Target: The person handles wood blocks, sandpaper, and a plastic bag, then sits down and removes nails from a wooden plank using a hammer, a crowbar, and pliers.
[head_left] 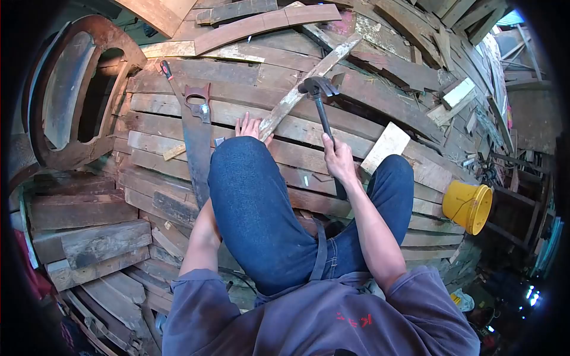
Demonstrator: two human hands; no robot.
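My right hand is wrapped around the dark handle of a claw hammer. Its head is raised beside a long, worn wooden strip. At the near end of that strip, my left hand has fingers on one side and a fingertip showing on the other, gripping it. My knee hides the rest of that hand. A hand saw with a reddish-brown handle lies on the planks to the left. Close to it rests a red-and-black-handled tool.
Rough planks with gaps form the surface beneath me. A yellow bucket lies tilted at right, near a pale board piece. Curved wooden frames stand at left above stacked beams. Scrap wood is piled at upper right.
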